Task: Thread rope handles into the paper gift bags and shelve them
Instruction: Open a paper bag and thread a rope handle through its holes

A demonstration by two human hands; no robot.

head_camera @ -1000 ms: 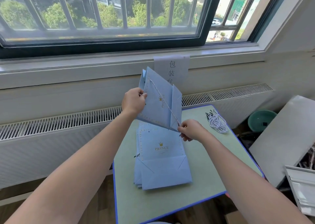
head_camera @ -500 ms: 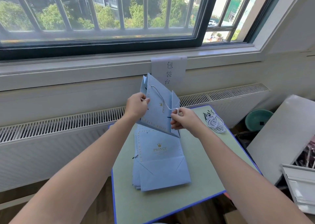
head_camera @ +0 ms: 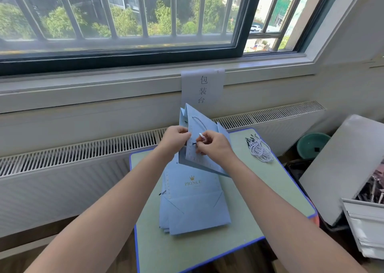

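The left hand (head_camera: pixel 176 136) pinches the bag (head_camera: pixel 204 148) upright above the table (head_camera: pixel 259 200). The right hand (head_camera: pixel 214 146) pinches the rope (head_camera: pixel 202 136) tip just beside the hole, pointing left toward it.

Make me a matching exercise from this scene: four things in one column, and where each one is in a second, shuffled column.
1. held gift bag
2. stack of flat gift bags
3. bundle of rope handles
4. paper sign

A. taped below the window sill
B. loose on the table's right side
C. lifted above the table in both hands
D. flat on the table's middle

Pairs: 1-C, 2-D, 3-B, 4-A
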